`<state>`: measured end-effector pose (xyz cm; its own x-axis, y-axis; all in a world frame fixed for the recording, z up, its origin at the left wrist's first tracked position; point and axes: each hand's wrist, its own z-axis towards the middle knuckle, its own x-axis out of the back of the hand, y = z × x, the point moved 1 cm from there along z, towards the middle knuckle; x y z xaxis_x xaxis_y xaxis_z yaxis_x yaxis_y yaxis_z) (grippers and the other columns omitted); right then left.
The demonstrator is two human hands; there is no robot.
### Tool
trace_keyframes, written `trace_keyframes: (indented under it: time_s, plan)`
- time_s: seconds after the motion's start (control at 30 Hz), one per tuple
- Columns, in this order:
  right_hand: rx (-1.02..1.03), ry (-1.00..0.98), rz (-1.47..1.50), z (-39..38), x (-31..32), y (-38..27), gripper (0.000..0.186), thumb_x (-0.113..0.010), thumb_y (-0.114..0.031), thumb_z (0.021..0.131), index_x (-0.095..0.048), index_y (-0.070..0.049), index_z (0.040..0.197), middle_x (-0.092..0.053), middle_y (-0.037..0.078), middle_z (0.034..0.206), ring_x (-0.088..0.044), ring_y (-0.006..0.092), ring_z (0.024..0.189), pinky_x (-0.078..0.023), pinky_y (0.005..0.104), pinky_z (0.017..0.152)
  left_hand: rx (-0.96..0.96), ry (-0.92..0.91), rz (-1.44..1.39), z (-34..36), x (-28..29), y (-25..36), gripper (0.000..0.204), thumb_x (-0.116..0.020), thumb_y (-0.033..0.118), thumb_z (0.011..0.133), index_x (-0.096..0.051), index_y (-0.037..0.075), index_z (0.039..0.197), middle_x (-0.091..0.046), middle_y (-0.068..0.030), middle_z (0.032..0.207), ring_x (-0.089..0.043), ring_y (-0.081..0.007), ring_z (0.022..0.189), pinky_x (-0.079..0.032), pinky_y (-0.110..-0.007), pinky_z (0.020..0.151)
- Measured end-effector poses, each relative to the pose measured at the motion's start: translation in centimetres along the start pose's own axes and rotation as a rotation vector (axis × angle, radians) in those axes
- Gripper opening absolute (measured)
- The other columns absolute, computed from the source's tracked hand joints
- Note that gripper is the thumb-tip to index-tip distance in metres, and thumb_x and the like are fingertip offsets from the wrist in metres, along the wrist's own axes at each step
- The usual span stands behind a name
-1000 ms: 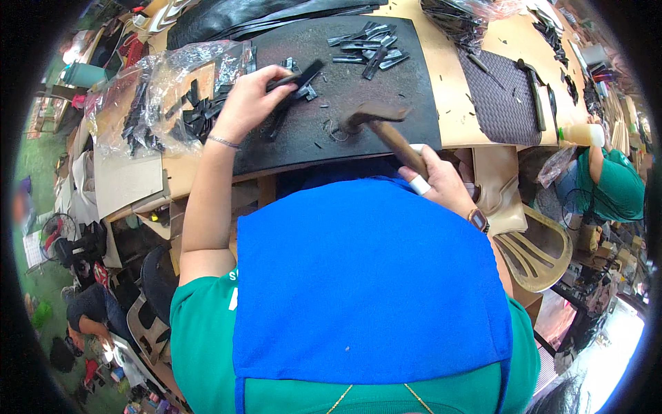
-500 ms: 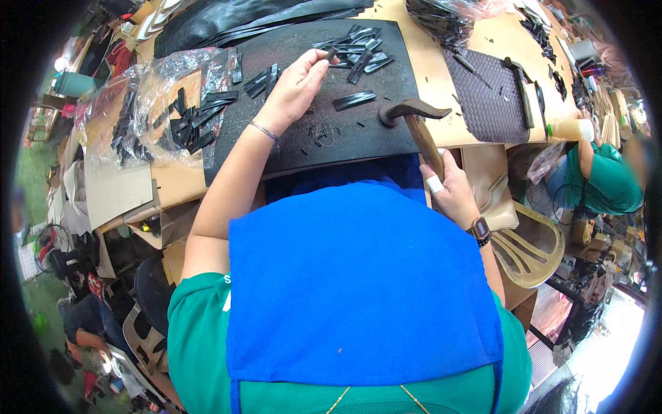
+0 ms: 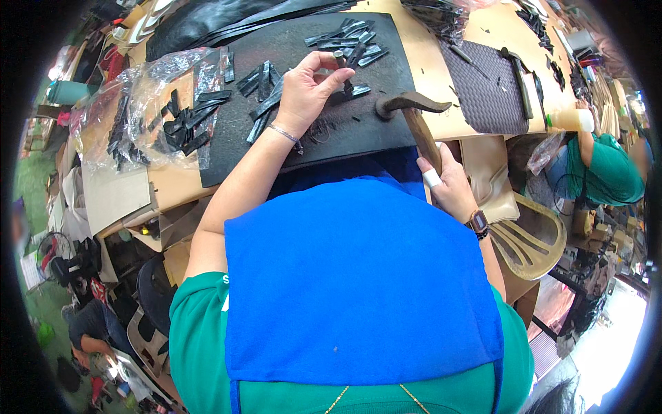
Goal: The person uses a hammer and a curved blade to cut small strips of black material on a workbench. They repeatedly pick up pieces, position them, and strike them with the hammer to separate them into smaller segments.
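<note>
Tan tabletop carries a flat black mat along its near edge. Brown-handled hammer, dark curved head, overlaps mat's near right corner; right hand grips its handle. Left hand pinches short, dark rod upright above mat, beside glossy black strip; contact unclear.
</note>
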<state>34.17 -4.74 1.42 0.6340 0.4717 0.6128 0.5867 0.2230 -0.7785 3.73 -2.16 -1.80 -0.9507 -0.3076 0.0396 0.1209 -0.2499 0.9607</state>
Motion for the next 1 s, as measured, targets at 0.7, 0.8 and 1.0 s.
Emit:
trace_keyframes:
  time_s: [0.7, 0.8, 1.0]
  plan:
    - [-0.099, -0.049, 0.081, 0.7, 1.9, -1.2, 0.038, -0.065, -0.028, 0.096, -0.055, 0.003, 0.114, -0.066, 0.014, 0.086, -0.062, 0.0173, 0.079, -0.050, 0.0347, 0.072, -0.135, -0.091, 0.358, -0.7, -0.3, 0.0, 0.023, -0.073, 0.018, 0.090, -0.063, 0.006, 0.108, -0.073, -0.0077, 0.092, -0.070, -0.0120, 0.081, -0.055, -0.026, 0.071]
    - [0.040, 0.153, 0.310, 1.6, 4.6, -5.9, 0.033, -0.064, -0.021, 0.096, -0.055, -0.002, 0.121, -0.061, 0.002, 0.087, -0.050, 0.0048, 0.067, -0.043, 0.0232, 0.058, -0.132, -0.109, 0.356, -1.0, -0.5, 0.1, 0.023, -0.073, 0.018, 0.090, -0.064, 0.006, 0.107, -0.073, -0.0068, 0.091, -0.070, -0.0124, 0.079, -0.055, -0.026, 0.071]
    - [0.731, 0.162, 0.692, 5.8, 5.1, -10.0, 0.031, -0.047, -0.029, 0.104, -0.046, -0.002, 0.119, -0.054, 0.007, 0.079, -0.053, 0.0158, 0.063, -0.048, 0.0299, 0.063, -0.229, -0.139, 0.377, -1.0, -0.6, 0.5, 0.023, -0.073, 0.015, 0.089, -0.063, 0.004, 0.107, -0.073, -0.0089, 0.091, -0.073, -0.0153, 0.082, -0.055, -0.027, 0.070]
